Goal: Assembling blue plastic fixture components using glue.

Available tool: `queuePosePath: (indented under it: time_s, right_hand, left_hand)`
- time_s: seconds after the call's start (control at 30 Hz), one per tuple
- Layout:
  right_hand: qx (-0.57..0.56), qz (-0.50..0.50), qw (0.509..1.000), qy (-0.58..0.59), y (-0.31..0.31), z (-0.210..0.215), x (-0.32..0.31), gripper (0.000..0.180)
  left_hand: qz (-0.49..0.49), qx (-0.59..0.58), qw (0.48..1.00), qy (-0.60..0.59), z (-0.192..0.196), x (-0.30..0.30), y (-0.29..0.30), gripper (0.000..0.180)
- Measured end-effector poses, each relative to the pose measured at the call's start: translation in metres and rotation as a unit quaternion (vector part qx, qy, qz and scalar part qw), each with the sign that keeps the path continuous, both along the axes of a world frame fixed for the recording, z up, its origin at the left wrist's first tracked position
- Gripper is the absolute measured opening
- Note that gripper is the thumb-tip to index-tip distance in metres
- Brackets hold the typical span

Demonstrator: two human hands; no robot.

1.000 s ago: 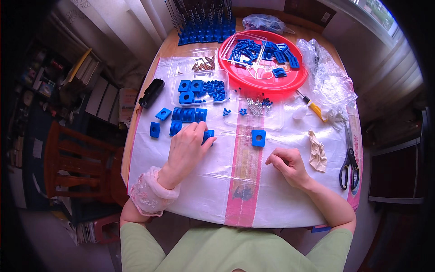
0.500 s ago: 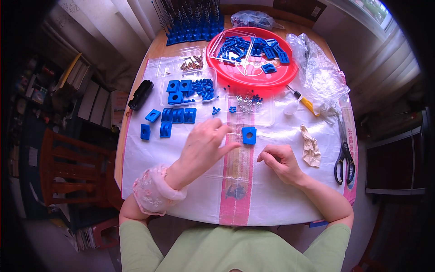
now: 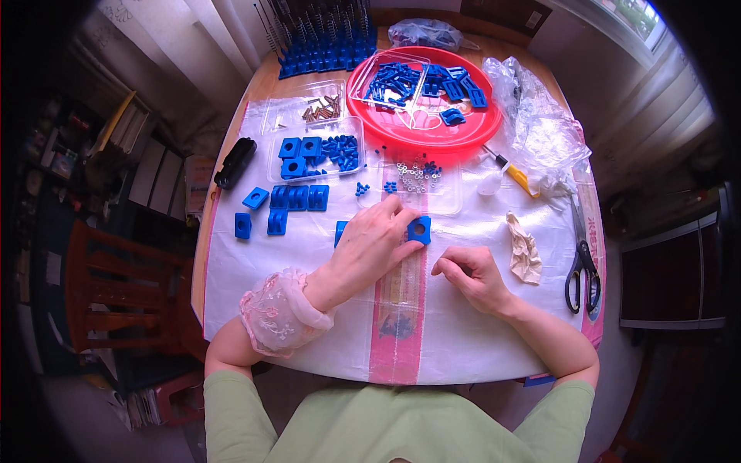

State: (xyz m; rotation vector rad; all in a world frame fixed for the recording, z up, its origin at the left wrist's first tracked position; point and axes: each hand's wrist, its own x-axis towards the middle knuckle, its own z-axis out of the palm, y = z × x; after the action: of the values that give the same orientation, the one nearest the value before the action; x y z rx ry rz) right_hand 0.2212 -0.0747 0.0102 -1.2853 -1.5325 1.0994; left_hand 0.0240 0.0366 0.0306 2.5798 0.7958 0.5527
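My left hand (image 3: 372,241), with a pink lace sleeve cuff around the wrist, reaches over a blue square plastic piece with a round hole (image 3: 420,229). Thumb and fingertips are closed on the piece's left side. Another blue piece (image 3: 340,231) peeks out beside that hand, mostly covered by it. To the right, my right hand (image 3: 472,279) rests on the table sheet with its fingers curled in; whatever they may hold is hidden. Left of my hands lie several blue arched pieces (image 3: 297,198) in a group, and two loose square ones (image 3: 255,198).
Small washers (image 3: 413,179) and tiny blue parts (image 3: 391,187) lie beyond my hands. Behind are a clear tray (image 3: 270,163), a red round tray (image 3: 363,127) and a brass-coloured screw pile (image 3: 322,109). Black scissors (image 3: 581,270), a yellow-handled screwdriver (image 3: 519,179) and a crumpled beige glove-like item (image 3: 524,251) are right.
My left hand has moved right and closed on the blue square piece, uncovering part of another blue piece on its left. My right hand keeps its place, fingers curled.
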Motion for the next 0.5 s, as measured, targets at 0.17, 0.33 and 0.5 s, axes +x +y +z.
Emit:
queuePosePath:
  time_s: [0.17, 0.33, 0.5]
  right_hand:
    - [-0.012, -0.032, 0.998, 0.054, 0.0000, -0.0043, -0.0018, 0.015]
    - [-0.008, -0.023, 0.999, 0.041, 0.0002, -0.0040, -0.0018, 0.015]
    - [-0.001, -0.018, 1.000, 0.025, 0.0005, -0.0037, -0.0012, 0.015]
  left_hand:
    - [0.020, -0.019, 0.999, -0.021, 0.0009, -0.0008, -0.0015, 0.040]
    - [0.021, -0.031, 0.999, -0.005, 0.0016, 0.0010, -0.0004, 0.043]
    - [0.026, -0.035, 0.999, 0.006, -0.0037, 0.0023, 0.0040, 0.040]
